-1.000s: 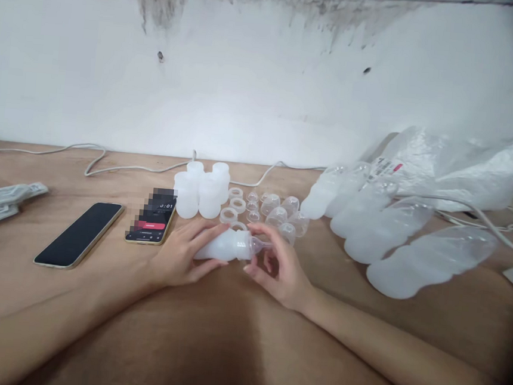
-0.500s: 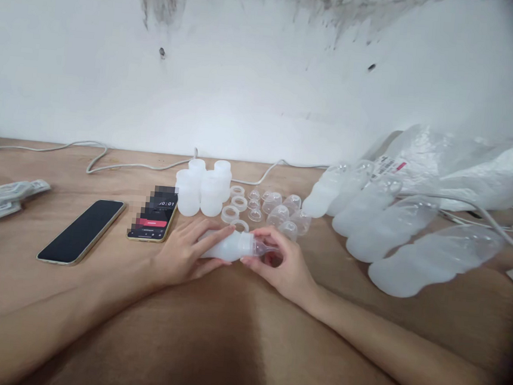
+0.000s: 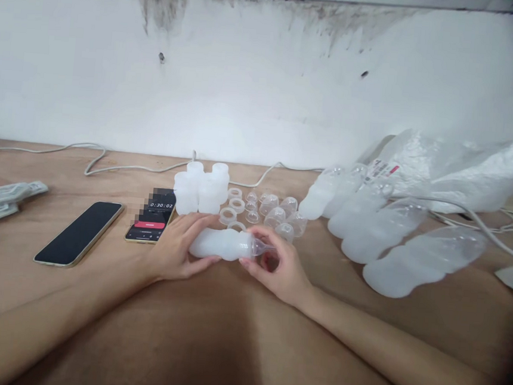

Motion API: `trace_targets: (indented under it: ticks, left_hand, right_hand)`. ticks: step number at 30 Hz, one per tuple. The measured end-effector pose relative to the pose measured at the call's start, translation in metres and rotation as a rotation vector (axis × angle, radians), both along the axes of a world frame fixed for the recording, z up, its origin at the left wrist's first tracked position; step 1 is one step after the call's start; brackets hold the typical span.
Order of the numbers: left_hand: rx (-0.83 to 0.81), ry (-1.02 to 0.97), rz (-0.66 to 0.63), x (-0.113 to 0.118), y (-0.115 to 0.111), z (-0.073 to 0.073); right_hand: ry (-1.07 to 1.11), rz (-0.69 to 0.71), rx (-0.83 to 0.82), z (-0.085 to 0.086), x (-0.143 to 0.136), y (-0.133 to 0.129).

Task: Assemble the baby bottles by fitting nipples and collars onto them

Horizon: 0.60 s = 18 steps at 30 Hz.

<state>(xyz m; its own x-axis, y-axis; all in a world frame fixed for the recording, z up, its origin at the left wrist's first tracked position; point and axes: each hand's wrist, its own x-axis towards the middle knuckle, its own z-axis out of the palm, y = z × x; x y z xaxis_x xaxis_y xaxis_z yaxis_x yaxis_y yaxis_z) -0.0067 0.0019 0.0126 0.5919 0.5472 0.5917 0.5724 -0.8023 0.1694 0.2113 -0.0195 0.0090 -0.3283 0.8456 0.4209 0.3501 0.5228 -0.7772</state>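
A frosted white baby bottle (image 3: 220,244) lies on its side between my hands, its clear nipple pointing right. My left hand (image 3: 180,246) is wrapped round the base end, thumb below and fingers above. With thumb and fingers, my right hand (image 3: 279,263) grips the collar at the neck, the nipple inside its curl. Just behind are several white collar rings (image 3: 236,205), small clear nipples (image 3: 252,206) and clear dome caps (image 3: 274,217). Several upright white bottle bodies (image 3: 200,193) stand behind my left hand.
Capped bottles (image 3: 400,268) lie in a slanted row at right, before a plastic bag (image 3: 455,174). Two phones lie left: a dark one (image 3: 80,232) and one showing a timer (image 3: 152,213). Flat packets (image 3: 7,197) sit far left. A white cable (image 3: 97,160) runs along the wall.
My left hand has slid back toward the bottle's base, its fingers uncovering more of the body. The right hand stays at the neck. The view has shifted slightly.
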Motion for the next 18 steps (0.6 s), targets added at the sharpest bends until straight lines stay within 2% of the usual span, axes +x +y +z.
trace_targets:
  ticks: [6,9,18]
  left_hand:
    - [-0.149,0.079,-0.137,-0.004,0.006,-0.002]
    - [-0.134,0.035,-0.160,-0.002,0.004,-0.003]
    - [0.083,0.087,0.028,0.009,-0.006,-0.006]
  right_hand:
    - [-0.032,0.037,-0.034,-0.001,0.002,0.001]
    - [-0.053,0.058,-0.083,0.001,0.004,0.001]
    - [0.002,0.004,-0.252,0.005,0.002,0.002]
